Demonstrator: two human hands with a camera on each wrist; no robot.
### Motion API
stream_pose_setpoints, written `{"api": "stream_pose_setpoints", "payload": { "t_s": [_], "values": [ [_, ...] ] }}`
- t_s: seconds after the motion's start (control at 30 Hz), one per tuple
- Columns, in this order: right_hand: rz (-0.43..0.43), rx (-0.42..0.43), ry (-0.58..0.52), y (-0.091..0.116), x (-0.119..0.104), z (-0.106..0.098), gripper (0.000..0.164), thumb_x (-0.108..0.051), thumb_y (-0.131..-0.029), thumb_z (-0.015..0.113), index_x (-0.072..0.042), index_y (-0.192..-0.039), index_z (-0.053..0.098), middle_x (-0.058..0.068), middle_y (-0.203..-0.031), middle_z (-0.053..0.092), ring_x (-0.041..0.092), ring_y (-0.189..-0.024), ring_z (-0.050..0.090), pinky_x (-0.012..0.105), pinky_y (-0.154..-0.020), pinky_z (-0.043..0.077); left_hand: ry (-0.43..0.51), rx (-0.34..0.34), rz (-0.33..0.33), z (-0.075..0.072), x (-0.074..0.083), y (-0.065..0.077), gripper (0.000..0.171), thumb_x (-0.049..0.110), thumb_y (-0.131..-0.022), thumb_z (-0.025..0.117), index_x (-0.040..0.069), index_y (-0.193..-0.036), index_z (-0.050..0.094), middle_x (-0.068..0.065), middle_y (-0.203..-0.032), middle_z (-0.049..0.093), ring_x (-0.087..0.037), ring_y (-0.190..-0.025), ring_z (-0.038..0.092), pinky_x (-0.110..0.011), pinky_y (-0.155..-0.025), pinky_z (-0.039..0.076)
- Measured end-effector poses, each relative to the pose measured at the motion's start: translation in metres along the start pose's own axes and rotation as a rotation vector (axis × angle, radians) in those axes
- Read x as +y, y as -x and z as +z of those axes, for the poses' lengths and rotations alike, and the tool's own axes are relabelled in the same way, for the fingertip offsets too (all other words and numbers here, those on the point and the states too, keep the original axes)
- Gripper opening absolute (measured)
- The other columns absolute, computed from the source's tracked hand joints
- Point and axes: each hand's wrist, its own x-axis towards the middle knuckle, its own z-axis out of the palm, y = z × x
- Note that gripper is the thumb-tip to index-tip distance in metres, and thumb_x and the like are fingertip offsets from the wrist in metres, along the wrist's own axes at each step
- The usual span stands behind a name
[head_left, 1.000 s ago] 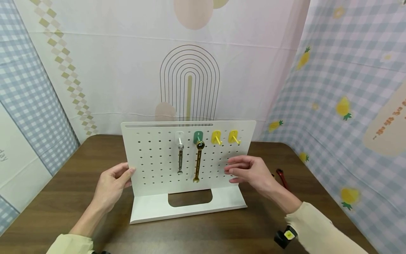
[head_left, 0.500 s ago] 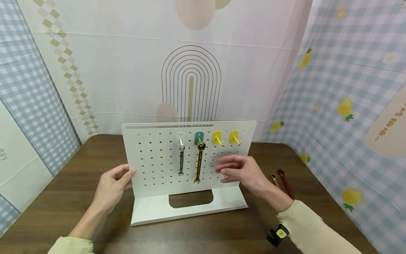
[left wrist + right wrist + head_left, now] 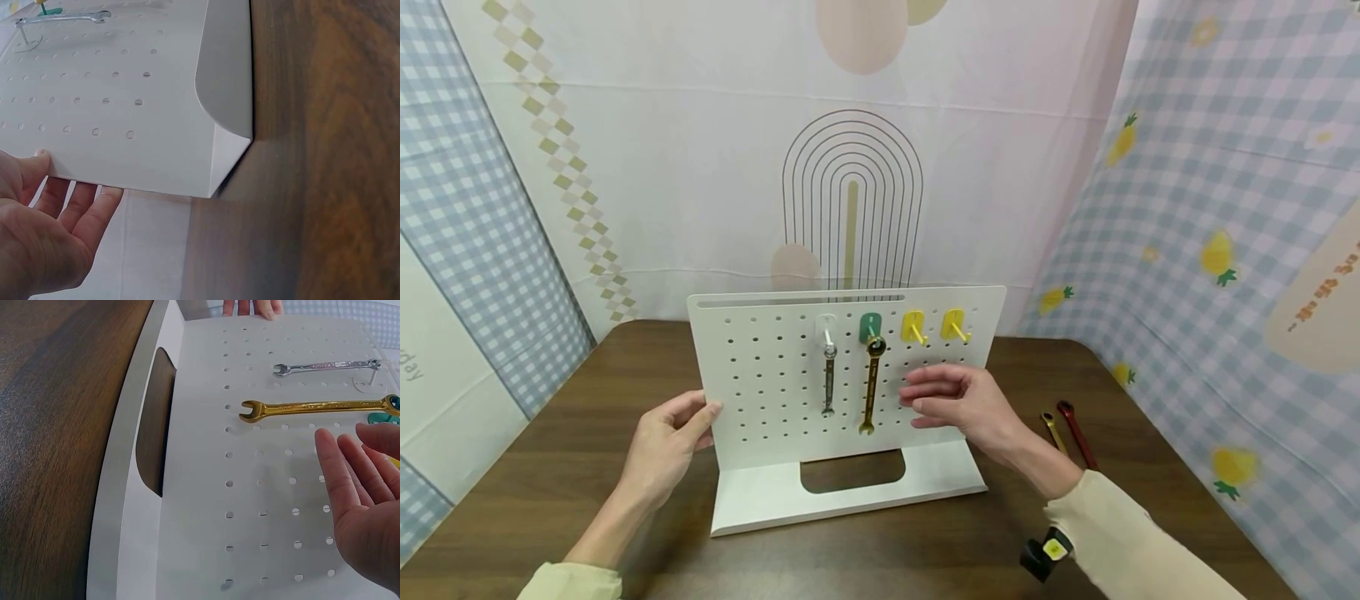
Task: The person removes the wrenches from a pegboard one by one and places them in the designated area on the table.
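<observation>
A white pegboard (image 3: 760, 498) stands on the table, its base toward me. My left hand (image 3: 661, 440) grips its left edge, thumb on the front and fingers behind, as the left wrist view shows. A small silver wrench (image 3: 829, 383) hangs from a white hook (image 3: 825, 325). Beside it a larger gold wrench (image 3: 871, 387) hangs from a green hook (image 3: 870, 323). My right hand (image 3: 966, 408) hovers before the board's right part, fingers loosely extended and holding nothing. In the right wrist view its fingertips (image 3: 325, 439) are close to the gold wrench, apart from it.
Two yellow hooks (image 3: 913, 327) on the board's upper right bear nothing. On the wooden table (image 3: 880, 558) at right lie a red wrench (image 3: 1077, 433) and a small gold wrench (image 3: 1052, 429), partly behind my right forearm. Patterned cloth (image 3: 700, 167) hangs behind and at the sides.
My right hand has moved left along the board toward the hanging gold wrench, uncovering more of the small gold wrench on the table. My left hand keeps its hold on the pegboard.
</observation>
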Motion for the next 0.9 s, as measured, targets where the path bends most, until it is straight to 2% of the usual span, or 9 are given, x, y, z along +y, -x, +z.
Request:
{"api": "stream_pose_setpoints", "payload": {
  "t_s": [0.13,0.27,0.5,0.9],
  "values": [
    [0.013,-0.003,-0.006,-0.002,-0.001,0.003,0.042,0.004,-0.096,0.072,0.013,-0.135,0.060,0.035,-0.131,0.067,0.038,-0.114,0.074,0.045,-0.086,0.066,0.009,0.003,-0.001,0.000,-0.001,0.000,0.031,0.020,-0.106,0.067,-0.005,-0.124,0.068,0.012,-0.094,0.067,0.002,-0.089,0.063,-0.017,-0.078,0.061],
    [0.022,0.001,-0.001,-0.004,-0.002,0.006,0.043,0.002,-0.096,0.073,0.010,-0.137,0.061,0.033,-0.133,0.067,0.045,-0.119,0.070,0.045,-0.087,0.066,0.013,0.006,0.004,0.000,-0.001,0.001,0.031,0.020,-0.106,0.067,-0.006,-0.124,0.068,0.012,-0.092,0.066,0.002,-0.088,0.063,-0.017,-0.077,0.061],
    [0.020,0.012,0.001,-0.007,-0.002,0.007,0.042,0.001,-0.097,0.073,0.007,-0.137,0.062,0.030,-0.133,0.068,0.040,-0.119,0.072,0.044,-0.090,0.065,0.009,0.003,0.007,0.001,-0.001,0.000,0.032,0.020,-0.107,0.066,-0.006,-0.125,0.068,0.011,-0.094,0.066,0.002,-0.090,0.063,-0.017,-0.078,0.061],
    [-0.005,0.008,0.010,-0.012,-0.003,0.012,0.043,0.001,-0.096,0.073,0.006,-0.137,0.062,0.026,-0.133,0.070,0.039,-0.117,0.073,0.039,-0.090,0.065,0.010,0.008,-0.001,0.001,-0.001,0.001,0.033,0.021,-0.107,0.066,-0.005,-0.126,0.068,0.013,-0.094,0.066,0.003,-0.090,0.063,-0.017,-0.079,0.061]
  ]
}}
